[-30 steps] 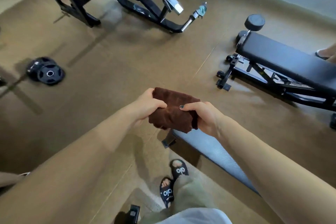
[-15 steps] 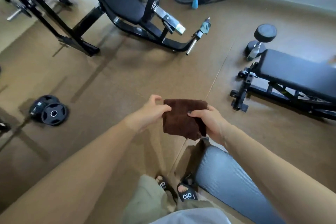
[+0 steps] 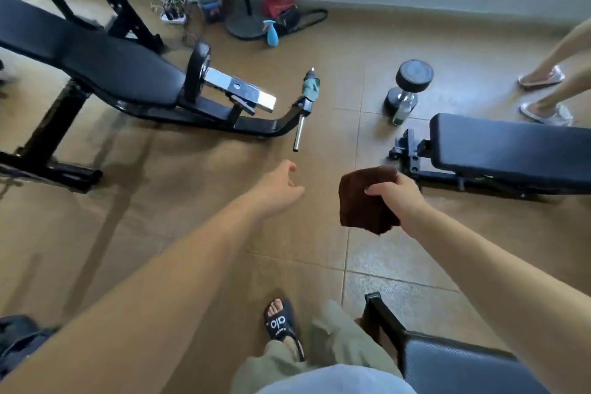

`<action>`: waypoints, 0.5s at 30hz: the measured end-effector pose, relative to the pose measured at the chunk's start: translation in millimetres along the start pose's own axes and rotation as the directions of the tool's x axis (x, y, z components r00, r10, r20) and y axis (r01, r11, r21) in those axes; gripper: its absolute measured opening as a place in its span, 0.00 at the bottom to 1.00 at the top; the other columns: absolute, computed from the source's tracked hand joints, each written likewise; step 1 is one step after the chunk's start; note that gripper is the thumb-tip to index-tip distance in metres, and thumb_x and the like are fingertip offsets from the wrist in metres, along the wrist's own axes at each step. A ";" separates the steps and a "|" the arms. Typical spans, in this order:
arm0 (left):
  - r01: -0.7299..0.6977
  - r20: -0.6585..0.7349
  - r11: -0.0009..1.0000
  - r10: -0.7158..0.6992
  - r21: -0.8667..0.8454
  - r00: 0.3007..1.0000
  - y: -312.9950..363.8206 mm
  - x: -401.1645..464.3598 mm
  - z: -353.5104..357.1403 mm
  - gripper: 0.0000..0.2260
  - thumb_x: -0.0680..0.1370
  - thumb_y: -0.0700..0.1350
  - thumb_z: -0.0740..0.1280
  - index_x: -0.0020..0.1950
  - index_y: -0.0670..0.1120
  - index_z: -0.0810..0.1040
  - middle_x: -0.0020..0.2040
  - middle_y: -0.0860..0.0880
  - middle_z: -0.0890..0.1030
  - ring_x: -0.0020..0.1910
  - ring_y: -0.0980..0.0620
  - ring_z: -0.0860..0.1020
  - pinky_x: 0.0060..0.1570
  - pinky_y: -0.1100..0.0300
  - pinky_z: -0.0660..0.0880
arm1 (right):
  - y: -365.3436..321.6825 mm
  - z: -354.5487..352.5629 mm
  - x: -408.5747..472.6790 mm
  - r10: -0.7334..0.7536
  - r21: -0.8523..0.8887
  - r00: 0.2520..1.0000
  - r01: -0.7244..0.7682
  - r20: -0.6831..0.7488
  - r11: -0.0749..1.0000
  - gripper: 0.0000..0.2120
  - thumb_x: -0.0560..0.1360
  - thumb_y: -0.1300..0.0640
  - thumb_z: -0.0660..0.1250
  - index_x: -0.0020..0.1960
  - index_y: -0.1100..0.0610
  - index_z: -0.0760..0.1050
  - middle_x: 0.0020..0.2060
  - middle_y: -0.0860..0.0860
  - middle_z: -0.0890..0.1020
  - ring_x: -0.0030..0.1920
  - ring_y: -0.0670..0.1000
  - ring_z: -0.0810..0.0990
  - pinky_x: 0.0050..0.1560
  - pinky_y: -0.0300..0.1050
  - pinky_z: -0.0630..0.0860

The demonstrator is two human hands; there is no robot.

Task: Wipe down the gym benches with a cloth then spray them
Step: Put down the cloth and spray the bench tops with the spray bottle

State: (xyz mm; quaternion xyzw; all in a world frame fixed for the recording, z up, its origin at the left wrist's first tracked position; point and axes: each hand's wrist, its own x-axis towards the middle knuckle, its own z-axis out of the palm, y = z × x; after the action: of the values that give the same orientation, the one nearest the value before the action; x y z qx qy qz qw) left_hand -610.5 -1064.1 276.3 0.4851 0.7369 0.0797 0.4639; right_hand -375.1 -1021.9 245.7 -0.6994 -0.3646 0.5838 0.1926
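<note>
Above the tiled floor [image 3: 319, 227], the right hand [image 3: 399, 198] grips a folded brown cloth [image 3: 364, 201], which hangs with its long axis roughly vertical and its lower corner pointing down. The left hand [image 3: 281, 189] is apart from it, empty, fingers loosely spread. One black flat bench [image 3: 511, 150] lies to the right, its length running toward the right edge; an angled bench [image 3: 105, 67] stretches leftward. A blue spray bottle [image 3: 271, 32] stands upright near the far wall.

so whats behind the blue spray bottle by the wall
Right behind the blue spray bottle sits a black bag with a red bag on it, beside a round stand base. Whatever lies behind the bags is hidden.
</note>
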 end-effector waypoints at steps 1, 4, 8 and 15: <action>-0.034 0.016 0.998 0.034 0.044 0.999 14.5 18.6 -10.5 0.25 0.82 0.48 0.66 0.78 0.52 0.63 0.63 0.49 0.76 0.59 0.48 0.76 0.56 0.55 0.72 | -12.4 -1.3 11.2 0.002 0.002 1.000 -0.002 -0.017 1.000 0.23 0.75 0.62 0.73 0.68 0.56 0.73 0.58 0.57 0.81 0.58 0.61 0.80 0.62 0.62 0.79; -0.125 0.070 0.976 0.114 0.180 0.991 58.3 78.3 -30.0 0.24 0.82 0.48 0.66 0.77 0.54 0.65 0.66 0.48 0.76 0.60 0.49 0.76 0.57 0.55 0.75 | -45.5 -11.1 50.1 -0.009 0.031 0.999 0.011 -0.037 0.999 0.21 0.74 0.60 0.74 0.66 0.56 0.75 0.55 0.56 0.82 0.56 0.60 0.81 0.62 0.63 0.79; -0.227 0.158 0.911 0.183 0.344 0.970 119.6 158.6 -40.3 0.24 0.82 0.48 0.66 0.78 0.55 0.65 0.72 0.47 0.74 0.66 0.47 0.76 0.63 0.52 0.75 | -82.9 -29.5 116.0 0.038 0.125 0.996 -0.028 -0.079 0.992 0.18 0.75 0.61 0.73 0.63 0.55 0.75 0.55 0.55 0.81 0.58 0.61 0.80 0.65 0.64 0.77; -0.257 0.260 0.869 0.156 0.422 0.953 232.7 282.0 -54.8 0.24 0.82 0.48 0.64 0.79 0.54 0.64 0.75 0.46 0.71 0.68 0.46 0.75 0.64 0.53 0.73 | -164.5 -81.1 236.2 0.164 0.330 0.985 -0.140 -0.046 0.933 0.19 0.76 0.62 0.73 0.65 0.55 0.75 0.58 0.57 0.82 0.59 0.60 0.80 0.66 0.64 0.76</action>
State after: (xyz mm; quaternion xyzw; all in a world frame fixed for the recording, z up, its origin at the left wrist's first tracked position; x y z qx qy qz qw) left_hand -530.9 -703.2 267.9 0.6614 0.6236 -0.0974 0.4052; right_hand -331.9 -727.1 220.1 -0.7048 -0.2007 0.6233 0.2730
